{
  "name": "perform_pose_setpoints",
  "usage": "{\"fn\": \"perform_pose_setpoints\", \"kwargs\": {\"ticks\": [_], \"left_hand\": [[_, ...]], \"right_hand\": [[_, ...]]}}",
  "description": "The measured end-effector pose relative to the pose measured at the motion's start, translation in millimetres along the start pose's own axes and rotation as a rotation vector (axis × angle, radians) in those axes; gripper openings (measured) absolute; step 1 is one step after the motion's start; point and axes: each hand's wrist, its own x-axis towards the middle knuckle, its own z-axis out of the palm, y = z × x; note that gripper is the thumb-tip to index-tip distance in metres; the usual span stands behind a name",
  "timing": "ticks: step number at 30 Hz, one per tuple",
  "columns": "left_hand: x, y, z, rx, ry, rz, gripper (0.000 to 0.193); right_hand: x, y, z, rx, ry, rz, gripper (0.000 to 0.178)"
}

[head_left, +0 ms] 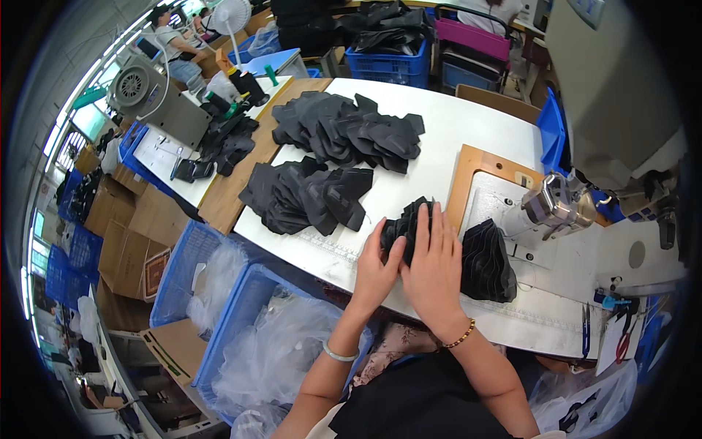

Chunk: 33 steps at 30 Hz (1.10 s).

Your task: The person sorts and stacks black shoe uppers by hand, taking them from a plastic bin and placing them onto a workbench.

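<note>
A small bundle of black fabric pieces (398,224) rests on the white sewing table (446,121), between my hands. My left hand (375,272) grips the bundle's left side, fingers at its far edge and thumb toward me. Over its right side lies my right hand (433,269), fingers stretched out and nearly flat. Just right of that hand stands a second bundle of black fabric pieces (488,262), its layers fanned and untouched. Farther left are two loose piles of dark cut pieces, a nearer pile (307,196) and a farther pile (344,132).
A sewing machine head (559,205) stands at the right, beside a wooden frame (462,179). Tweezers (586,329) and red-handled scissors (623,344) lie near the right edge. Blue crates (252,293) with clear plastic bags stand at the lower left. Another machine (164,102) is at the far left.
</note>
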Motion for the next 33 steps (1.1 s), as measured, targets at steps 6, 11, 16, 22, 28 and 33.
{"fn": "perform_pose_setpoints", "kwargs": {"ticks": [6,11,16,22,28,33], "left_hand": [[1,-19,-16,0.377,0.199,0.317,0.045],[15,-1,-58,0.397,0.649,0.267,0.039],[32,-5,-67,0.306,0.65,0.152,0.045],[33,-12,-64,0.327,0.596,0.245,0.033],[31,-20,-70,0.21,0.567,0.329,0.019],[39,-14,-76,0.22,0.73,0.328,0.018]], "right_hand": [[5,0,-15,0.09,-0.178,-0.027,0.082],[29,-10,-53,0.071,-0.119,-0.263,0.067],[117,-20,-20,0.132,-0.371,-0.555,0.054],[173,-26,50,0.386,-0.675,-0.626,0.065],[178,-29,38,0.38,-0.672,-0.732,0.046],[184,-18,36,0.367,-0.826,-0.647,0.052]]}}
